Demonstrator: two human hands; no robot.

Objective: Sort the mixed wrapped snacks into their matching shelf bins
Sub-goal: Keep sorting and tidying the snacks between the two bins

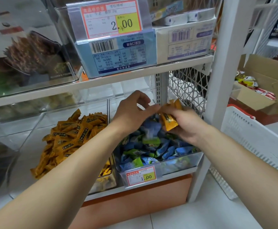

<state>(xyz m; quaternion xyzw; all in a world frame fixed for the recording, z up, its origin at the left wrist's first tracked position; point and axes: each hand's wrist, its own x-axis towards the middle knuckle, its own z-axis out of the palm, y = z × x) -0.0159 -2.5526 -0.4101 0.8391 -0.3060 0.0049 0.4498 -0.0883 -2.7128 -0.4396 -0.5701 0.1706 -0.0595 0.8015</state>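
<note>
— We count two clear bins mid-frame: left bin [35, 133] heaped with orange snacks [72, 136], right bin [176, 164] with blue-green snacks [151, 146].
— Our right hand [184, 123] grips at least two orange packets [169, 122] above the right bin. Our left hand [131, 109] curls just beside them, and we can't tell its grip.

Our left hand [130, 111] and right hand [184, 123] meet over right bin [181, 163]. Held packs [169, 120] sit in our right fingers [173, 110], beside left fingertips [151, 107]. Under fingers: small packs [151, 149] in right bin. Left of fingers: left bin [24, 146] with long packs [68, 138]. Above fingers: shelf board [102, 83]. Far right: basket [254, 138], box [267, 90] behind it.
</note>
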